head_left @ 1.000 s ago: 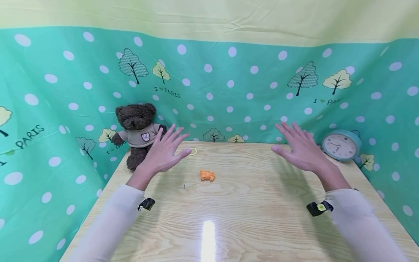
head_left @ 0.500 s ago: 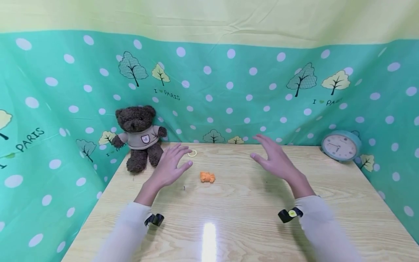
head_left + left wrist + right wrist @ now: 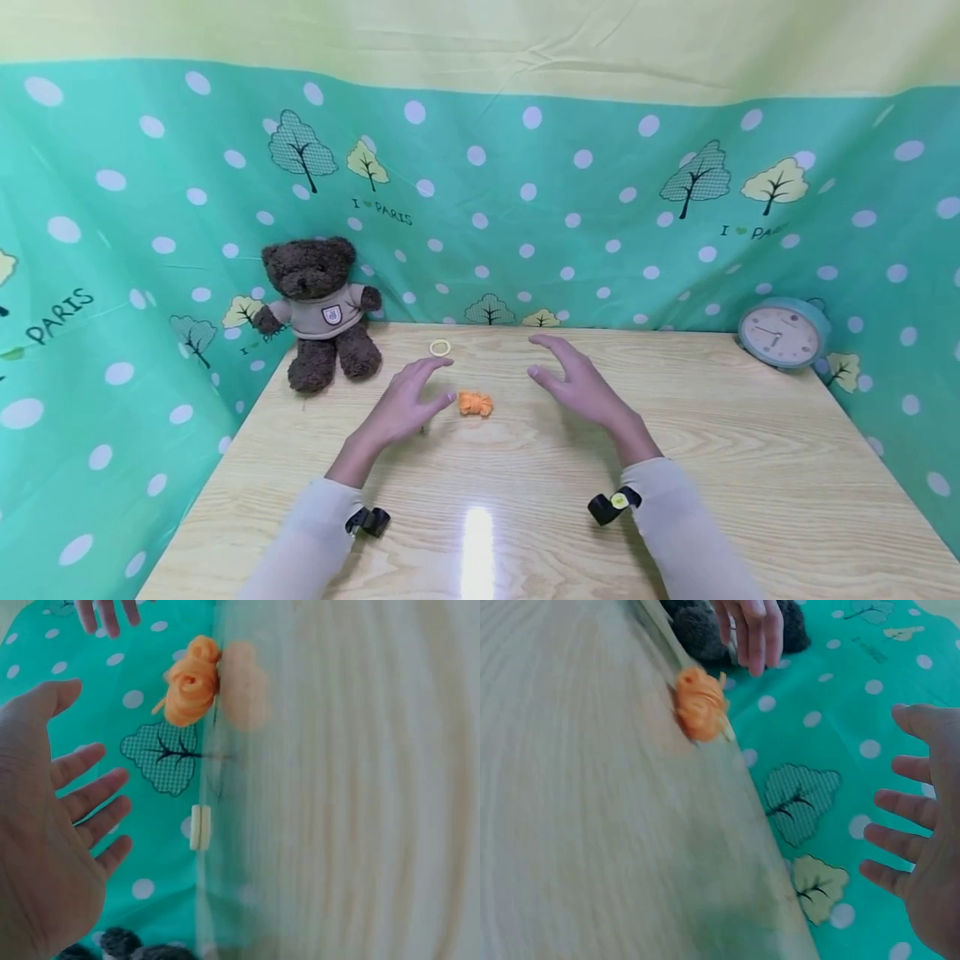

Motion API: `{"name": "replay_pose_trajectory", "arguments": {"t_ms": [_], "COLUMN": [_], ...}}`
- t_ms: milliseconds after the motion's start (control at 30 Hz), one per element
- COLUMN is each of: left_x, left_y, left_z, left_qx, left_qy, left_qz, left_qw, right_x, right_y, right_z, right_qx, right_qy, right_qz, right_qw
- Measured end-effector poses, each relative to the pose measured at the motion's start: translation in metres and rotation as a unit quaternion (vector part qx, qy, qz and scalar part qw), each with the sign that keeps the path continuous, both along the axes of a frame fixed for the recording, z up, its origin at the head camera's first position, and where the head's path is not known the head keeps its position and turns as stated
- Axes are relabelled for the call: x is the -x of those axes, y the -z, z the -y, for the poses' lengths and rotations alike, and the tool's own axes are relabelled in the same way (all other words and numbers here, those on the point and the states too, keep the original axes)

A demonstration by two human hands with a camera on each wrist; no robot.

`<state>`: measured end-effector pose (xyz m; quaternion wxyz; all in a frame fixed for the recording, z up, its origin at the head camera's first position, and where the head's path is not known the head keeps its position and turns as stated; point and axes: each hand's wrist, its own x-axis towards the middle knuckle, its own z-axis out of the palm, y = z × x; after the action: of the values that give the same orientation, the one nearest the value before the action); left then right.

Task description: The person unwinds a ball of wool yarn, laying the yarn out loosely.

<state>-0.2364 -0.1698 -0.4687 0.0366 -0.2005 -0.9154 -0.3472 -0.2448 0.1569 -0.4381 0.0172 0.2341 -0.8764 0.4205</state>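
Worktop: pale wood-grain worktop (image 3: 720, 433), glossy, with a bright light streak near its front edge.
Far corners: brown plush bear (image 3: 318, 312) in a grey top at the far left; round teal clock (image 3: 782, 333) at the far right.
Behind: green cloth (image 3: 525, 192) with white dots and printed trees along the far edge.
Orange bundle: soft, wound orange bundle (image 3: 476, 404), knot-like, lying left of centre on the worktop, between the 2 hands.
Cream ring: cream ring (image 3: 200, 827) near the far edge, beyond the left fingertips; a full circle from the head, a grooved band edge-on from the left wrist.
Left hand: left hand (image 3: 408, 404) above the worktop, fingers spread, thumb near the bundle.
Right hand: right hand (image 3: 581, 383) raised, farther from the bundle; its wrist view shows 4 separated fingers and the thumb.
Wrists: pale sleeves (image 3: 307, 542), black strapped units (image 3: 367, 522).
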Motion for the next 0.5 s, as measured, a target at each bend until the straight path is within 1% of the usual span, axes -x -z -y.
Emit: {"name": "replay_pose_trajectory", "arguments": {"t_ms": [133, 367, 500], "left_x": [0.0, -0.001, 0.0], "left_y": [0.005, 0.016, 0.022], "left_z": [-0.004, -0.009, -0.012], "left_qx": [-0.024, -0.048, -0.064], "left_qy": [0.006, 0.001, 0.012], "left_qz": [0.015, 0.068, 0.083], "left_qw": [0.9996, 0.9966, 0.9944], "right_x": [0.001, 0.004, 0.006], "right_y": [0.009, 0.025, 0.032], "right_z": [0.013, 0.033, 0.044], "right_qx": [0.023, 0.052, 0.067], "right_qy": [-0.005, -0.014, -0.017], "right_qz": [0.023, 0.053, 0.061], "right_qw": [0.9994, 0.9971, 0.9957]}}
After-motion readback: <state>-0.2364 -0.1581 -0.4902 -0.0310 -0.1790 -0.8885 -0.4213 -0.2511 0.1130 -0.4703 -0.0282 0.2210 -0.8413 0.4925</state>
